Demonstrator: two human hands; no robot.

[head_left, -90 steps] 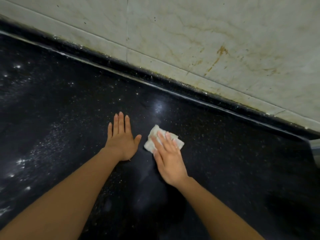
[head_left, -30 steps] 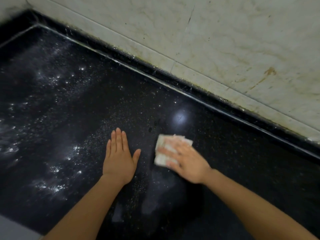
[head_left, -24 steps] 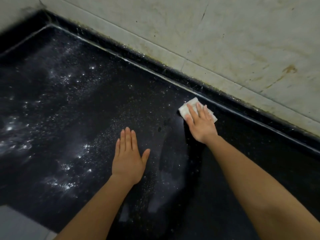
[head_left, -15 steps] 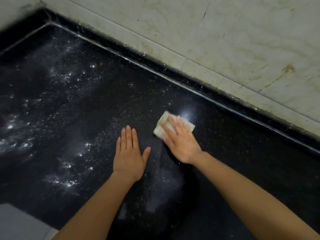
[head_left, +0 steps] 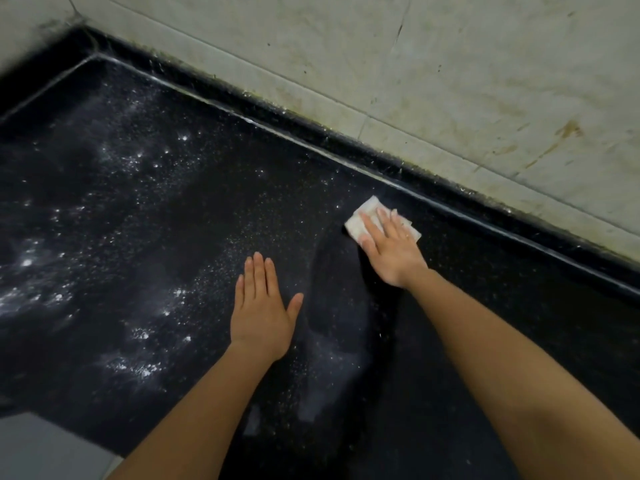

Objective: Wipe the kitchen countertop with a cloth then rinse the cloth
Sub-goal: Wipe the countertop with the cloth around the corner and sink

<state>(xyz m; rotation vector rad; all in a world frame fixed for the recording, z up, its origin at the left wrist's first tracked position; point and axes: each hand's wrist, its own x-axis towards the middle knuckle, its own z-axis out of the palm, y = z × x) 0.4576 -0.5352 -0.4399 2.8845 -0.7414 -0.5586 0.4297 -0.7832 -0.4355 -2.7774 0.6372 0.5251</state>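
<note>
The right hand (head_left: 393, 252) lies flat, fingers straight, pressing the folded white cloth (head_left: 360, 220) onto the black table (head_left: 519, 306) near the back wall (head_left: 450, 81). The left hand (head_left: 261, 313) rests flat, fingers straight, beside white powder (head_left: 138, 365).

Likely a home kitchen: black countertop (head_left: 173, 237), stained wall tiles (head_left: 450, 81).
</note>
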